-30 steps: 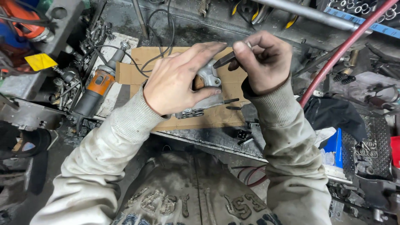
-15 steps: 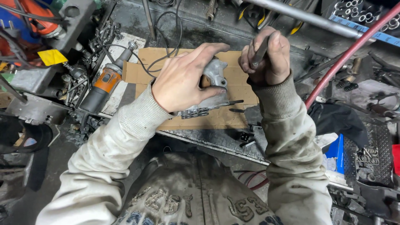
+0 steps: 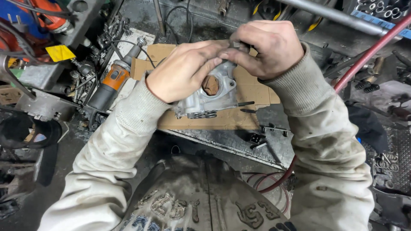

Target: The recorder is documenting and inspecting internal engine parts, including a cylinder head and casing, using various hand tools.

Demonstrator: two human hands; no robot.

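My left hand (image 3: 184,70) grips a grey cast-metal housing (image 3: 212,94) with a round opening, holding it just above a sheet of brown cardboard (image 3: 222,117). Over the housing's top edge sits my right hand (image 3: 265,45), its fingers closed on a small dark tool or part whose tip meets the housing; most of that piece is hidden by the fingers. Both thumbs nearly touch above the housing.
An orange and grey angle grinder (image 3: 112,81) lies left of the cardboard. A red hose (image 3: 368,51) runs across the right side. Small dark metal parts (image 3: 265,132) lie on the metal plate near the cardboard's edge. Cluttered tools and machine parts surround the area.
The right hand has come down from beside the housing onto its top edge. The left hand has tilted the housing, so its round opening now shows.
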